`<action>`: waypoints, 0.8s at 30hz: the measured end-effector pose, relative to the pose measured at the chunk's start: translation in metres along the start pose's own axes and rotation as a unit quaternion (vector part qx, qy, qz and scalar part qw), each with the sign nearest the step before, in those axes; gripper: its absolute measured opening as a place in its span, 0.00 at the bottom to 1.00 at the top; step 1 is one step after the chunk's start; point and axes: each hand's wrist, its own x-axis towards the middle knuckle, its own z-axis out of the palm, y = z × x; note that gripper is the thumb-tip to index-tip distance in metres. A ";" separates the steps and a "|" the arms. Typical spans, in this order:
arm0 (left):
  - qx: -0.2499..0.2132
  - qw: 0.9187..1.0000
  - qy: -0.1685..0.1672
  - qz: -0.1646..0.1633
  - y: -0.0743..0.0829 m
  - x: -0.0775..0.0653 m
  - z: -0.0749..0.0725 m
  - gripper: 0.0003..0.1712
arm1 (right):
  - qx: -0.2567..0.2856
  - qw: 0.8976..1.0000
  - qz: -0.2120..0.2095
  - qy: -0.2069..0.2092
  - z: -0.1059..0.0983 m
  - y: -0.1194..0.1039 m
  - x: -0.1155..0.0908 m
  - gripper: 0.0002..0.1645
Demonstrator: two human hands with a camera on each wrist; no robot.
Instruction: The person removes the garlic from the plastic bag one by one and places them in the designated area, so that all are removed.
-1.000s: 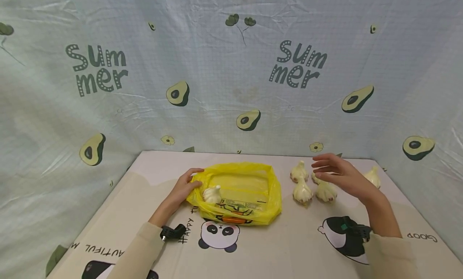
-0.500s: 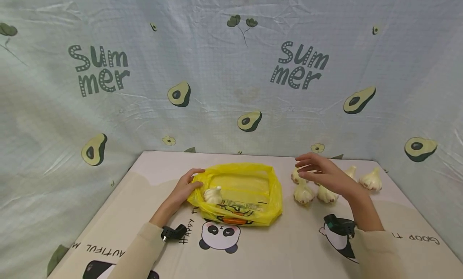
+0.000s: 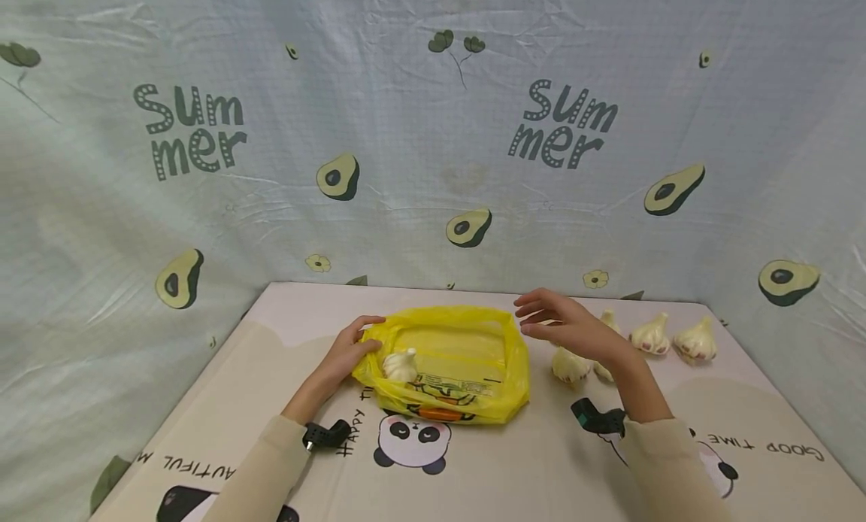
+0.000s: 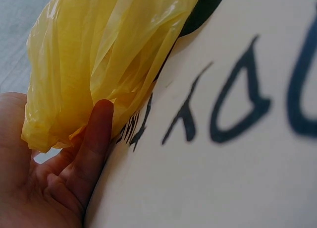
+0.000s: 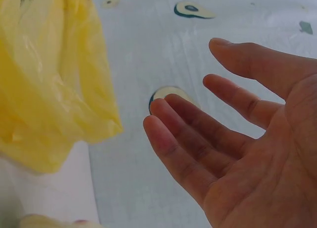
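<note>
A yellow plastic bag (image 3: 440, 417) lies on the table with its mouth spread wide. One garlic bulb (image 3: 401, 365) sits inside it at the left. My left hand (image 3: 346, 350) holds the bag's left rim; the left wrist view shows thin film (image 4: 99, 54) between thumb and fingers. My right hand (image 3: 564, 326) hovers just beyond the bag's right edge, holding nothing, its fingers (image 5: 188, 163) loosely extended and apart from the bag. Beneath and behind that hand are garlic bulbs (image 3: 570, 365), some partly hidden by it.
More garlic bulbs, one (image 3: 649, 334) beside another (image 3: 695, 340), lie at the table's back right. A printed cloth (image 3: 406, 236) hangs behind the table (image 3: 514, 469) and along its sides. Panda drawings and lettering mark the tabletop.
My right hand has moved left, from over the garlic bulbs to near the bag's right edge, uncovering bulbs at the back right. The left hand and bag have stayed in place.
</note>
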 end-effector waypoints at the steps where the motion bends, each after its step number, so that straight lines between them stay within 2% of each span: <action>1: 0.000 1.000 0.000 0.001 0.000 0.000 0.000 0.29 | 0.001 1.000 -0.001 -0.003 0.002 -0.001 0.002 0.27; 14: 0.002 1.000 0.005 -0.004 -0.003 0.003 0.001 0.29 | 0.014 0.998 -0.020 -0.049 0.022 -0.011 0.031 0.27; 24: 0.002 1.000 0.004 -0.002 -0.003 0.000 0.001 0.29 | -0.006 0.997 -0.026 -0.075 0.035 -0.019 0.056 0.25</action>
